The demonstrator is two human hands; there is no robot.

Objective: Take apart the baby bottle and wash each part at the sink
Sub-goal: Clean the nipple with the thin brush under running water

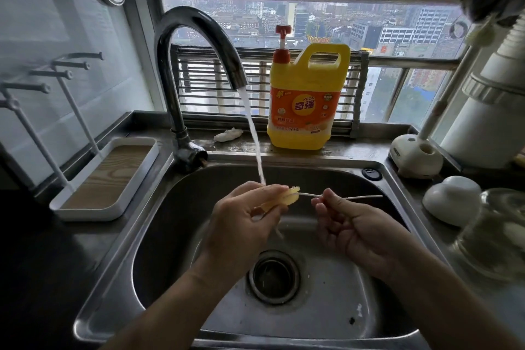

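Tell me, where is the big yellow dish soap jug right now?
The yellow plastic dish soap jug with the red pump stands upright on the ledge behind the steel sink, against the window, just right of the running curved faucet.

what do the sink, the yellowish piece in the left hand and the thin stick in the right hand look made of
Sink: brushed stainless steel, grey with dull reflections. Yellowish piece in the left hand: probably soft silicone, translucent and slightly glossy. Thin stick in the right hand: white, likely plastic; too slim to be sure.
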